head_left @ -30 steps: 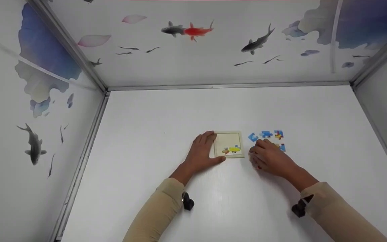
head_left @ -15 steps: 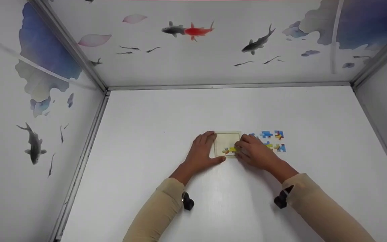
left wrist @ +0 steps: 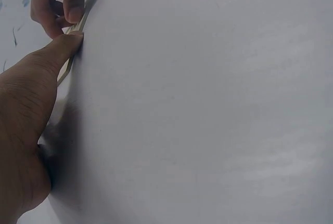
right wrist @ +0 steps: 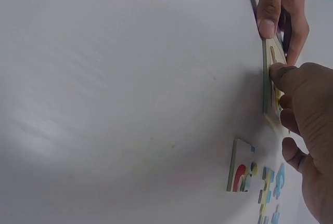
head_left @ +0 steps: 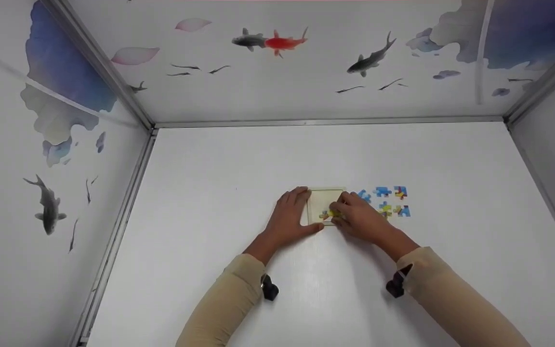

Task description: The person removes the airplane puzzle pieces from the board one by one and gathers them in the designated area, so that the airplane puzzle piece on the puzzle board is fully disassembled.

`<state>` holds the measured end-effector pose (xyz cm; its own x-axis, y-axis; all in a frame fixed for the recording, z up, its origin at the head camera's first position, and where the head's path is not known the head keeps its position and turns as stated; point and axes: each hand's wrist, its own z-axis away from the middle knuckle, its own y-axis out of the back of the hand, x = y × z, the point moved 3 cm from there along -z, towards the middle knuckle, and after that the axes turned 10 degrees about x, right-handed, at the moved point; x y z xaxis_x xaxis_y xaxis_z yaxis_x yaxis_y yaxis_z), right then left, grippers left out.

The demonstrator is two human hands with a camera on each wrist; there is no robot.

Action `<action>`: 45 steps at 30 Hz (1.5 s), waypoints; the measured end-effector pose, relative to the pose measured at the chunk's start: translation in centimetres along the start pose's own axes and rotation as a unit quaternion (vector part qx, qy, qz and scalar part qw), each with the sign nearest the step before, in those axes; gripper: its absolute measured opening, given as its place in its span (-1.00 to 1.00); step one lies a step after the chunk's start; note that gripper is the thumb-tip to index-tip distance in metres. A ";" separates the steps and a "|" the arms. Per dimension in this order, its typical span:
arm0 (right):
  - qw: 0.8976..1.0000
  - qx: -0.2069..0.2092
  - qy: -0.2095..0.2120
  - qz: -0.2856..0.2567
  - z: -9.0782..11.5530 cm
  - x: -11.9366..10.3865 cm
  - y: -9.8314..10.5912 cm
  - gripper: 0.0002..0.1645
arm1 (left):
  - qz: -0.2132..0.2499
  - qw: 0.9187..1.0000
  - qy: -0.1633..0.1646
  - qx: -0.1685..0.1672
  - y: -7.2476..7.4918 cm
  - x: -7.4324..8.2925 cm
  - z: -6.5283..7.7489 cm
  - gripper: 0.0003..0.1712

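Observation:
A small square wooden puzzle tray (head_left: 321,199) lies flat on the white table. My left hand (head_left: 287,217) holds it at the left, with the thumb at the near edge and the fingertips by the far left corner. Along the tray's near side are picture pieces (head_left: 325,215) in yellow and orange. Over the near right corner, my right hand (head_left: 362,219) has its thumb and curled fingertips on a puzzle piece (right wrist: 278,95), mostly hidden by the fingers. The right wrist view shows the thumb tip resting inside the tray's edge.
Several loose blue and yellow puzzle pieces (head_left: 385,209) lie right of the tray. A piece with a red patch (right wrist: 242,169) lies nearest the tray in the right wrist view. White panels with painted fish (head_left: 282,43) border the table (head_left: 239,159).
My right hand has moved left from beside the loose pieces onto the tray's near right corner, uncovering some loose pieces. The left hand and the tray stay in place.

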<state>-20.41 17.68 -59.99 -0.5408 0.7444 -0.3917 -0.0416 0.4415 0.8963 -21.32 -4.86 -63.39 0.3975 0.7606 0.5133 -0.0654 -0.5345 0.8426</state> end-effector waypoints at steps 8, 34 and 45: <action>1.000 -0.016 -0.008 -0.003 -0.2 -0.2 -0.2 -0.71 | -0.004 1.000 0.007 -0.005 0.1 0.1 0.0 0.16; 1.000 -0.012 -0.021 -0.019 -0.3 -0.6 -0.3 -0.67 | -0.002 1.000 0.009 -0.004 0.1 0.1 0.2 0.15; 0.999 -0.023 -0.026 -0.018 -0.5 -0.8 -0.2 -0.66 | -0.002 1.000 0.008 0.002 -0.1 -0.2 0.2 0.14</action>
<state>-20.33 16.76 -59.71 -0.4934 0.7545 -0.4328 -0.0999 0.4452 0.8899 -21.23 -5.00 -63.58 0.3835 0.7678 0.5132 -0.0602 -0.5337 0.8435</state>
